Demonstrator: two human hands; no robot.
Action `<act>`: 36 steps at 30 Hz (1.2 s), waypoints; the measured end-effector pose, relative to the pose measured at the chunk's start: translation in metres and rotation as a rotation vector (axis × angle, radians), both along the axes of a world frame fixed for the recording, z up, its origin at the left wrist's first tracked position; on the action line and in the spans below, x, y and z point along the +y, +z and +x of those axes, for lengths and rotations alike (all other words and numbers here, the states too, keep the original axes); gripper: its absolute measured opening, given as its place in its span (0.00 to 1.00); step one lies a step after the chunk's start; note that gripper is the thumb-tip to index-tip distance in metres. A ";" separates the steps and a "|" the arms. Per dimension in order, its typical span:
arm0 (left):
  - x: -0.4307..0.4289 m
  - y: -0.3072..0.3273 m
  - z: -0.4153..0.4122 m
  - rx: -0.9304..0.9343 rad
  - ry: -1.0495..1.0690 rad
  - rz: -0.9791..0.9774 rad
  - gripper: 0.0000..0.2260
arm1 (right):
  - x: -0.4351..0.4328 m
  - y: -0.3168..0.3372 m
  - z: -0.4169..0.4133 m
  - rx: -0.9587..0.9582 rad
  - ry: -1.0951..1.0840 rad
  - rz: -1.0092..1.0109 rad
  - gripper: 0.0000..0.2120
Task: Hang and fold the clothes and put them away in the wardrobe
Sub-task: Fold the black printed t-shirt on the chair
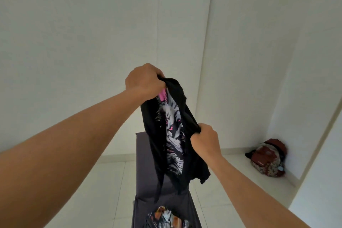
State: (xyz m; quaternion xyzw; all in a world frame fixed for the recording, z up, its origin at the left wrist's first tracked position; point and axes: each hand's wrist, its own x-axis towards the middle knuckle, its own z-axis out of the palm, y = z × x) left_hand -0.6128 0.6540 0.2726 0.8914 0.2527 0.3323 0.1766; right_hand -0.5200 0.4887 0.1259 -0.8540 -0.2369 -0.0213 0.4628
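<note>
I hold a black T-shirt [173, 135] with a white and pink printed design up in the air in front of me. My left hand [143, 81] grips its top edge, raised high. Lower and to the right, my right hand [205, 139] grips another bunched part of the shirt. The cloth hangs crumpled between and below both hands. Under it a dark grey covered surface [144, 155] runs away from me. On its near end lies another garment [166, 217] with an orange and white print.
White walls stand ahead and to the right. The floor is pale tile. A red patterned backpack [268, 158] sits in the right corner against the wall.
</note>
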 end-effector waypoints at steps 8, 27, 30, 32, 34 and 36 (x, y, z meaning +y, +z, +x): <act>0.037 -0.019 -0.031 0.068 -0.181 -0.233 0.04 | -0.020 0.021 0.022 -0.167 -0.064 -0.099 0.11; 0.070 -0.105 -0.078 0.304 -0.127 -0.334 0.16 | -0.081 -0.052 0.074 -0.058 0.180 -0.442 0.18; 0.067 -0.125 -0.074 0.378 -0.110 -0.369 0.16 | -0.079 -0.070 0.085 0.003 0.082 -0.300 0.20; 0.063 -0.136 -0.074 0.406 -0.105 -0.391 0.16 | -0.077 -0.079 0.091 -0.010 0.008 -0.199 0.20; 0.058 -0.147 -0.074 0.405 -0.080 -0.430 0.16 | -0.075 -0.083 0.094 -0.051 -0.047 -0.138 0.23; 0.052 -0.157 -0.076 0.375 -0.044 -0.472 0.15 | -0.078 -0.083 0.099 -0.078 -0.053 -0.181 0.25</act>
